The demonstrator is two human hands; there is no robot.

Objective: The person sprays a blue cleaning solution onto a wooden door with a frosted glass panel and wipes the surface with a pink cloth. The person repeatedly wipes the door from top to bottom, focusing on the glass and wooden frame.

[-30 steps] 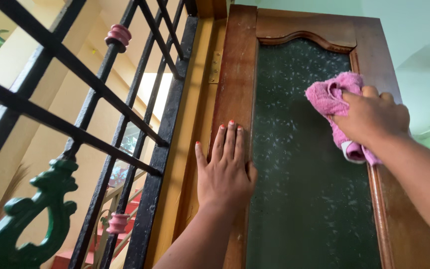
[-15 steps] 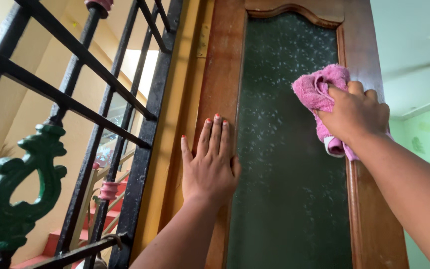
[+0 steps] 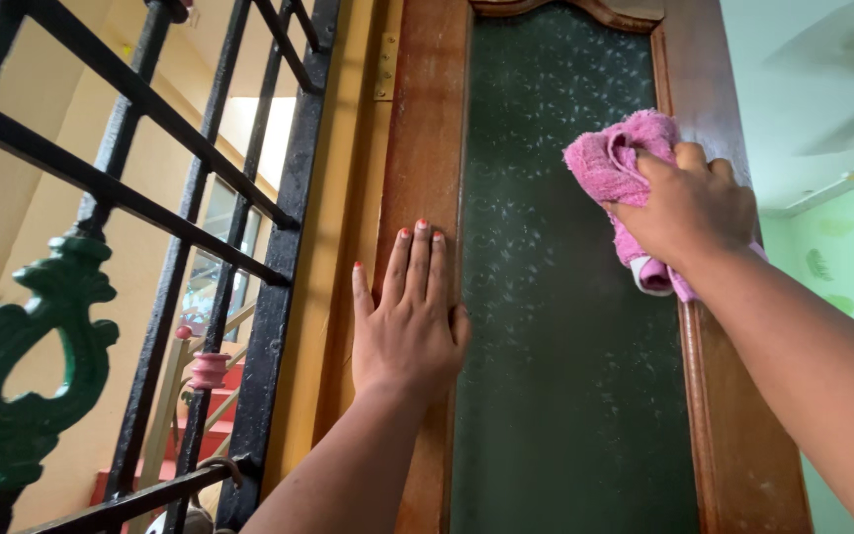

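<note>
pink cloth: a bunched-up pink cloth (image 3: pixel 613 163) sits pressed on the upper right part of the glass, right by the wooden edge, with a rolled end poking out under the palm
right hand: the right hand (image 3: pixel 689 213) comes in from the lower right, fingers curled tight around the cloth so it's fully clamped in the fist, knuckles toward the camera
left hand: the left hand (image 3: pixel 407 321) is flat and spread open, holding nothing, just pressed palm-down on the left wooden upright of the door, fingertips pointing up, painted nails, the little finger edge sitting right at the glass border
door frame: the brown wooden door frame (image 3: pixel 427 129) is glossy with a few pale smudges, and it runs up both sides of the pane, with a carved curve at the top
glass panel: the dark green frosted glass panel (image 3: pixel 555 376) has a speckled pale pattern all over and fills the middle of the door between the two hands
hinge: a small brass hinge (image 3: pixel 385 67) sits up high on the yellowish jamb just left of the door
grille: a black metal grille (image 3: pixel 279 227) with diagonal bars stands to the left, with a green scroll ornament (image 3: pixel 27 366) low down on it and a pink bead (image 3: pixel 208 371) on one bar
further back: red stairs (image 3: pixel 234 381) show through the bars, and a pale green wall (image 3: pixel 852 262) is off to the far right behind the door
</note>
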